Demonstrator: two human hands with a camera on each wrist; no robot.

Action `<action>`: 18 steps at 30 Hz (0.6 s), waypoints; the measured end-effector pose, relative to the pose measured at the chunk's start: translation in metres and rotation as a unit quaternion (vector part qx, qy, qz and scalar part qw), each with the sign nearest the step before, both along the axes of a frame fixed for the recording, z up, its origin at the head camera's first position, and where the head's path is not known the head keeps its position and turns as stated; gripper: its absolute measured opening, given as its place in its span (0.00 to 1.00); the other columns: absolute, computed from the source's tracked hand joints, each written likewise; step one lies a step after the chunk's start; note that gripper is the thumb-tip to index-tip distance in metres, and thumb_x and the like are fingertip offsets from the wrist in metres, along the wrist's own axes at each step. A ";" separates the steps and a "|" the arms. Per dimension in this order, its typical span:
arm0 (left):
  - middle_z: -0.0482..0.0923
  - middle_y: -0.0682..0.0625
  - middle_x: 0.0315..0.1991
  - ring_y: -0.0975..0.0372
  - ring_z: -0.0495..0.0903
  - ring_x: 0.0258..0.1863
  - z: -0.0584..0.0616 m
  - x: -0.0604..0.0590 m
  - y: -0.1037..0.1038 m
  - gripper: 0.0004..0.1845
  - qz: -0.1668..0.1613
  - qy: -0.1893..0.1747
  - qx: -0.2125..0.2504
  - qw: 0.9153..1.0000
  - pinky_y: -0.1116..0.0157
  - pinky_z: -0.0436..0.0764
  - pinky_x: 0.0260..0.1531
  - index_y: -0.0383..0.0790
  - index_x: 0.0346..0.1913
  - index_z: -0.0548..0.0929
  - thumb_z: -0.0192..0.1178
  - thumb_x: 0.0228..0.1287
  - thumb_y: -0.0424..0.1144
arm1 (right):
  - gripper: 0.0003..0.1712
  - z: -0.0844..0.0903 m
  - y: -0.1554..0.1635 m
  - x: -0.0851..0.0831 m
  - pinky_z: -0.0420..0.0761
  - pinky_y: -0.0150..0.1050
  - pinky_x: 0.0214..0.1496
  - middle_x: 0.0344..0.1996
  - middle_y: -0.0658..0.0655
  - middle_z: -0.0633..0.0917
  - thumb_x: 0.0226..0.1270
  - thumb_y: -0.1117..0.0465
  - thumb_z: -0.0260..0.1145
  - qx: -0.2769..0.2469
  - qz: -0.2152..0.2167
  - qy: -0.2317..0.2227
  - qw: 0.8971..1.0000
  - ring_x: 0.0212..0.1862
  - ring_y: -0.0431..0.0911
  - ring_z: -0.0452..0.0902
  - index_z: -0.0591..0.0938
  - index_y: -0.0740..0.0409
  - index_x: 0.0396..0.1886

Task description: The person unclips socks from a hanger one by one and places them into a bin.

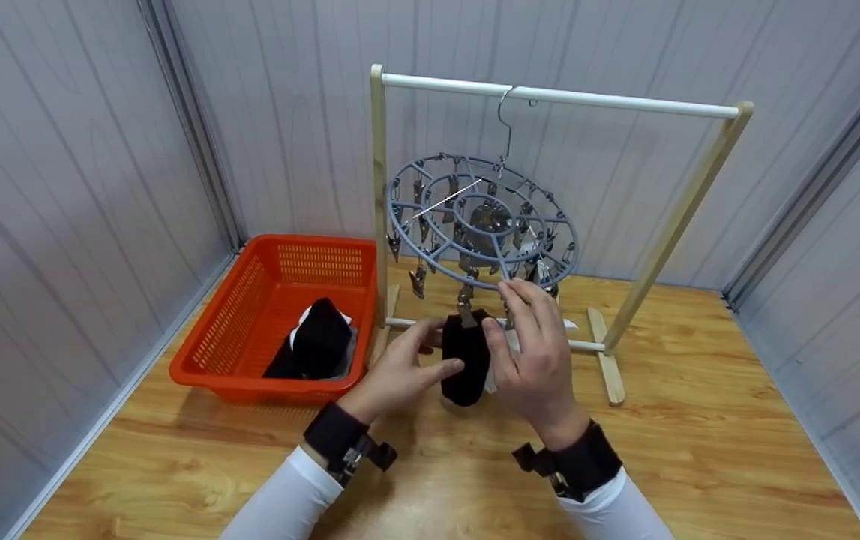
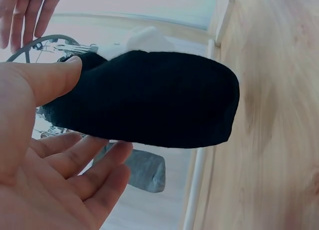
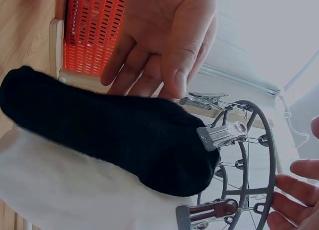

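Much is hidden here: the white cloth (image 3: 65, 190) behind the black sock (image 1: 465, 358) shows only as slivers in the head view, so its shape cannot be made out; the clothes heaped in the orange basket (image 1: 242, 330) merge into one dark lump with a pale edge, and how many pieces lie there cannot be told; the clips under the round hanger (image 1: 480, 222) crowd together too closely to count, and both wrist views cut the hanger to an arc. By count: one wooden rack (image 1: 688, 202) with one white rail, one round grey hanger hooked on that rail, one basket, one black sock, two hands. The sock is plain black, finely ribbed, short and rounded at its free end; it hangs from a metal clip (image 3: 221, 134) at the near rim of the hanger, above the wooden floor (image 1: 699, 450), between the two hands and in front of the white cloth. The left hand (image 1: 400, 371) is loosely spread, thumb tip touching the sock's left side, fingers relaxed beneath it and gripping nothing; the right hand (image 1: 533, 352) is spread wide just right of the sock, fingers straight and raised to the hanger's rim; whether they touch a clip cannot be told.
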State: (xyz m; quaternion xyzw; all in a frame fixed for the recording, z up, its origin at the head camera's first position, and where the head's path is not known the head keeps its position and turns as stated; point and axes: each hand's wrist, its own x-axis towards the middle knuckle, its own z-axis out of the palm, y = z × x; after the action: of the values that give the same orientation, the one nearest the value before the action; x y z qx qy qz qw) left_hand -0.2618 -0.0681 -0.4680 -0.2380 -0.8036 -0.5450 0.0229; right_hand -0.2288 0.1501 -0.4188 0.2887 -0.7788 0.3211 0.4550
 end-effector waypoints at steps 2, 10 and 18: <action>0.86 0.45 0.60 0.51 0.83 0.61 0.000 0.001 0.001 0.34 -0.003 -0.009 0.012 1.000 0.44 0.78 0.68 0.37 0.76 0.77 0.76 0.75 0.45 | 0.28 0.000 0.000 0.000 0.69 0.53 0.81 0.69 0.70 0.81 0.79 0.66 0.69 0.000 -0.001 -0.001 1.000 0.74 0.62 0.75 0.79 0.70 0.75; 0.89 0.46 0.54 0.55 0.86 0.51 0.000 0.002 0.004 0.29 -0.024 -0.044 0.031 0.998 0.51 0.85 0.56 0.34 0.69 0.82 0.77 0.73 0.43 | 0.28 0.000 0.001 0.001 0.67 0.52 0.82 0.70 0.69 0.80 0.80 0.65 0.68 0.004 0.002 -0.005 1.000 0.75 0.62 0.74 0.79 0.69 0.76; 0.91 0.44 0.52 0.56 0.90 0.49 -0.001 0.003 0.003 0.23 -0.050 -0.048 0.030 0.997 0.53 0.88 0.55 0.32 0.64 0.86 0.77 0.71 0.38 | 0.24 -0.001 0.002 0.001 0.65 0.52 0.83 0.70 0.69 0.80 0.84 0.62 0.67 -0.006 0.012 0.004 1.000 0.76 0.63 0.72 0.82 0.67 0.72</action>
State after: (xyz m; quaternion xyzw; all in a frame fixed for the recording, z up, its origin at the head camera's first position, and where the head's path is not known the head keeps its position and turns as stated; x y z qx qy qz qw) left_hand -0.2591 -0.0647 -0.4694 -0.2505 -0.7742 -0.5801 -0.0360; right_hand -0.2274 0.1520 -0.4193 0.2969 -0.7715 0.3297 0.4561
